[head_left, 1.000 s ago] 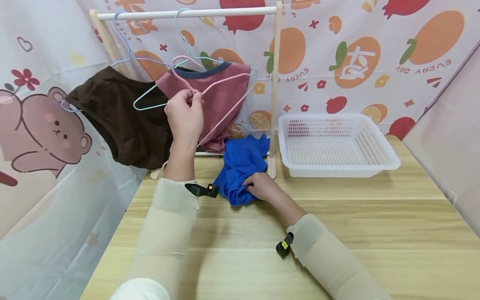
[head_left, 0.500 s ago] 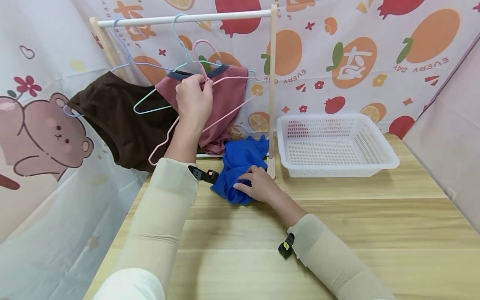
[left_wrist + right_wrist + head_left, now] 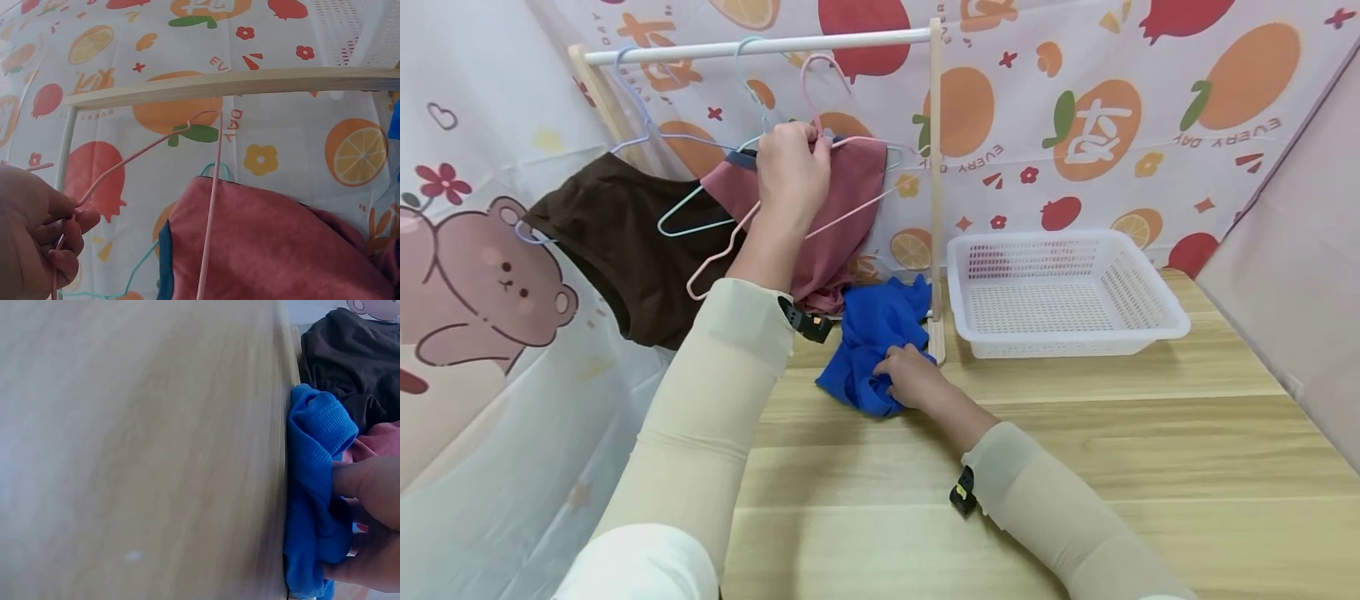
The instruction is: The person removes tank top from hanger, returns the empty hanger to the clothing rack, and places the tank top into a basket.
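Your left hand (image 3: 793, 171) has carried the pink hanger (image 3: 211, 200) up and rightward — its hook, well below the white rail (image 3: 865, 39) a second ago, now sits just under it in the head view. The hanger's lower corner shows clear of your forearm (image 3: 767, 254). Your right hand (image 3: 913, 377) — spread on the blue cloth (image 3: 880, 321) half a second ago — has its fingers drawn in.

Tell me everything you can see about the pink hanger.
The pink hanger is thin and smooth-looking, perhaps coated wire or plastic, with a curved hook, sloping arms kinked near their ends and a straight bottom bar. It carries no clothes. The left hand pinches it just below the hook, holding it tilted, midair, in front of the pink top. Its hook is not over the white rail.
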A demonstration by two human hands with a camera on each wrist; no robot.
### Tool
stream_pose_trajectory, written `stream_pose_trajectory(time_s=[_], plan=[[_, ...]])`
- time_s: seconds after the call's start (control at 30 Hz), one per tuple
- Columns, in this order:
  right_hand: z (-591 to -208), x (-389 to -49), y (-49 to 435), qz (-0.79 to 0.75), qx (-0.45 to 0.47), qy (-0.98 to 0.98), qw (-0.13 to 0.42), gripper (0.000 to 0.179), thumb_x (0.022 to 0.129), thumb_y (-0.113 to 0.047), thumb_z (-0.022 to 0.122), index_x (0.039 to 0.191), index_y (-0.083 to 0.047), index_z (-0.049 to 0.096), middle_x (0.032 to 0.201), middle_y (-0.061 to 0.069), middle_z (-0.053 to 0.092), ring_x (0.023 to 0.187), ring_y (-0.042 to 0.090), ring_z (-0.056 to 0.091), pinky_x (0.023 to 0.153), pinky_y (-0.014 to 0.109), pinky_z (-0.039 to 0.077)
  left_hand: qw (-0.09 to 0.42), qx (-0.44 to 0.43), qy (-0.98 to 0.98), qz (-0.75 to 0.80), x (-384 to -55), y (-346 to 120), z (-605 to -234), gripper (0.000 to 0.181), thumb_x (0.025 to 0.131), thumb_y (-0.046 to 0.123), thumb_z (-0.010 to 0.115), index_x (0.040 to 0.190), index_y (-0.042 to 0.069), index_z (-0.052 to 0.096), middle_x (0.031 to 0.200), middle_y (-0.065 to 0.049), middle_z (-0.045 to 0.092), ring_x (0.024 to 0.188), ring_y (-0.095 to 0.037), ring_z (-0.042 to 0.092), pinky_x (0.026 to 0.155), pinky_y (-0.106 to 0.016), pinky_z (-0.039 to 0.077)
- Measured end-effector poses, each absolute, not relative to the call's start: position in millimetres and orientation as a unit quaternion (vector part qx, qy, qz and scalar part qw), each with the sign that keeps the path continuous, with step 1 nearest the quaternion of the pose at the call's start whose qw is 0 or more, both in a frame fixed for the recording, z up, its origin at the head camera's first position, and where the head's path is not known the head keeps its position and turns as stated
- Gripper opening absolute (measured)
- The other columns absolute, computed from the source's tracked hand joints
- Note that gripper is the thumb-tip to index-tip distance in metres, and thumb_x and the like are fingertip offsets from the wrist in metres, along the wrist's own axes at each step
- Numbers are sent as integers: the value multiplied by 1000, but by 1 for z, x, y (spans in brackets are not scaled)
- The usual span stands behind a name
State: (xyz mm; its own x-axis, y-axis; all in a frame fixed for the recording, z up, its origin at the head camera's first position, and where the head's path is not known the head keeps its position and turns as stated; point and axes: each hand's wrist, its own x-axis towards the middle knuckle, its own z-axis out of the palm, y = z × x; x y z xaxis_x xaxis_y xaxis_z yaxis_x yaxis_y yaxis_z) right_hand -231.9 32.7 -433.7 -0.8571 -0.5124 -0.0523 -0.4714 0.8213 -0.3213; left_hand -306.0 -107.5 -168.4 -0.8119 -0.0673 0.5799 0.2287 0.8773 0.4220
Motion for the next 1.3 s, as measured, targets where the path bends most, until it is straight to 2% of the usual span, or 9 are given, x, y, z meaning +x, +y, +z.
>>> stream_pose_trajectory(time_s=[0.1, 0.23, 0.4, 0.6, 0.73, 0.87, 1.03, 1.13, 1.3], plan=[[-435, -232, 32, -145, -252, 954, 69, 34, 90, -15, 72, 124, -22, 70, 132, 6, 58, 119, 32, 50, 101, 42, 46, 308, -45, -922, -233, -311, -100, -160, 38, 102, 31, 48, 95, 7, 76, 94, -8, 72, 90, -23, 62, 71, -29, 40], [-437, -233, 32, -141, -246, 956, 71, 34, 91, -15, 71, 124, -23, 70, 132, 5, 58, 119, 30, 50, 100, 42, 47, 296, -37, -926, -231, -319, -90, -147, 37, 102, 32, 46, 97, 10, 76, 90, -6, 68, 91, -20, 60, 66, -25, 37], [-437, -226, 34, -142, -243, 956, 82, 34, 91, -16, 71, 123, -25, 70, 135, 4, 57, 122, 29, 48, 99, 41, 48, 274, -13, -932, -238, -327, -80, -130, 38, 102, 35, 44, 102, 11, 74, 95, -3, 64, 90, -18, 56, 65, -24, 38], [-433, -214, 38, -134, -258, 953, 80, 34, 91, -18, 71, 123, -27, 70, 130, 2, 59, 118, 27, 50, 96, 39, 49, 259, 18, -937, -234, -328, -72, -117, 40, 103, 38, 44, 117, 14, 71, 115, -4, 69, 99, -17, 58, 71, -24, 42], [-432, -207, 42, -130, -262, 953, 80, 34, 91, -19, 71, 124, -28, 69, 128, 0, 59, 117, 25, 49, 95, 38, 49, 248, 26, -940, -232, -326, -64, -113, 39, 103, 35, 45, 124, 13, 68, 124, -5, 67, 105, -18, 61, 82, -27, 48], [-432, -202, 44, -127, -262, 953, 82, 34, 91, -19, 71, 124, -30, 69, 128, -1, 59, 117, 24, 49, 94, 38, 49, 216, 31, -952, -214, -326, -58, -117, 39, 103, 34, 43, 129, 13, 63, 131, -6, 63, 114, -21, 61, 94, -32, 50], [-433, -201, 42, -126, -268, 952, 81, 34, 91, -19, 71, 123, -30, 70, 128, -1, 59, 116, 24, 49, 93, 38, 50, 174, 19, -970, -166, -323, -53, -131, 44, 104, 36, 37, 135, 11, 57, 130, -11, 62, 115, -26, 62, 93, -38, 52], [-432, -202, 42, -128, -268, 951, 83, 34, 91, -19, 71, 123, -29, 70, 128, 0, 59, 115, 24, 49, 93, 38, 50, 174, 5, -975, -141, -320, -52, -138, 45, 104, 38, 37, 131, 9, 60, 125, -13, 64, 113, -28, 62, 91, -41, 53], [-431, -205, 44, -132, -264, 952, 85, 33, 91, -21, 71, 122, -30, 70, 128, -1, 59, 114, 23, 49, 93, 39, 50, 209, -28, -971, -111, -312, -53, -143, 46, 103, 38, 36, 118, 6, 64, 113, -16, 66, 108, -32, 63, 87, -44, 53]])
